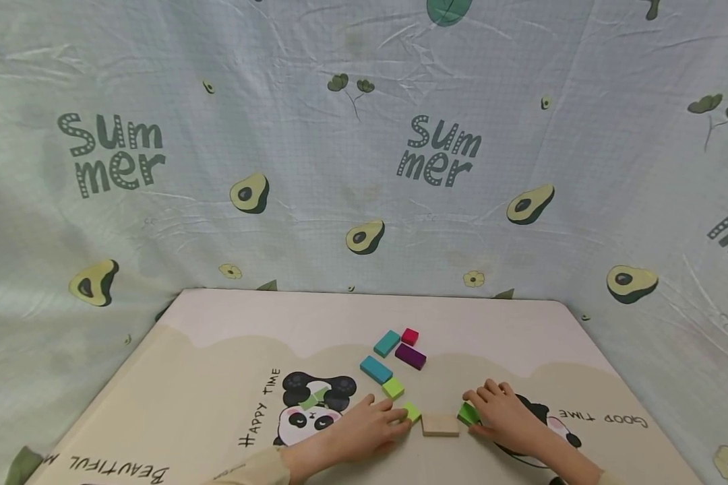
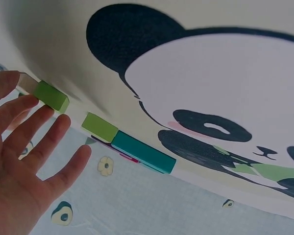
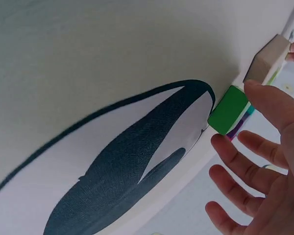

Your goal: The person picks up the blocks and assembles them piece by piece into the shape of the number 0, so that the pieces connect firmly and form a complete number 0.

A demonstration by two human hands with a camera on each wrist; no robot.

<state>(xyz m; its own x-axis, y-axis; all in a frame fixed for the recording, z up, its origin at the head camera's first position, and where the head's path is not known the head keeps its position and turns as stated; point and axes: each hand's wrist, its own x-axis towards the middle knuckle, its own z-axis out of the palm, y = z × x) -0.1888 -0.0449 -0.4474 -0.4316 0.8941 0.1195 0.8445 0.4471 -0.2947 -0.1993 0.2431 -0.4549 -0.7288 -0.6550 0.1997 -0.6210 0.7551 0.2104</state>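
Note:
My left hand lies beside a small light green block, its fingers spread and fairly straight, the tips at the block's side. In the left wrist view that light green block sits just beyond the fingertips. A plain wooden block lies flat between the two hands. My right hand holds a darker green block at the wooden block's right end. Thumb and index finger stand on either side of the green block in the right wrist view; the other fingers are loosely bent.
Beyond the left hand, a second light green block, a blue block, a teal block, a purple block and a red block lie on the panda-printed table. A patterned curtain hangs behind.

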